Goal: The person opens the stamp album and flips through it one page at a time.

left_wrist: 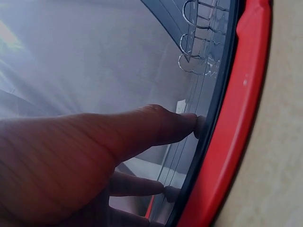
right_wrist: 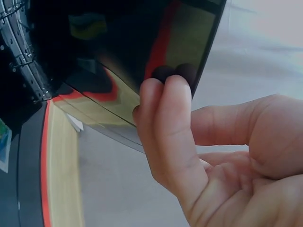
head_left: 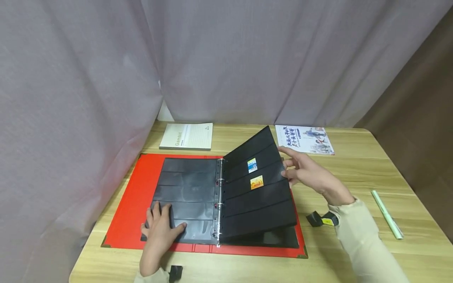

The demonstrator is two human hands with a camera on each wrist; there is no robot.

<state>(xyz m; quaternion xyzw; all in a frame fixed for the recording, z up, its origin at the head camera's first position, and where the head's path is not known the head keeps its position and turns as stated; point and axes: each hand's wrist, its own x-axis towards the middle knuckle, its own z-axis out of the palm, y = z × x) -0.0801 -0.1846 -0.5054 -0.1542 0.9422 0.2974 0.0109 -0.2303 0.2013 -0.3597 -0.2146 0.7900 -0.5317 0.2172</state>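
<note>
A red ring-binder stamp album lies spread on the table. My left hand rests with spread fingers on the lower outer part of its left black pocket page. In the left wrist view, the thumb touches the glossy page near the red cover's edge. My right hand holds the outer edge of a raised black page, which slants up from the metal rings. On that page show a blue stamp and an orange stamp. In the right wrist view, bent fingers touch the page's glossy surface.
Behind the album lie a cream notebook on the left and an illustrated booklet on the right. A light green pen is at the table's right side. Grey curtains hang along the back and left.
</note>
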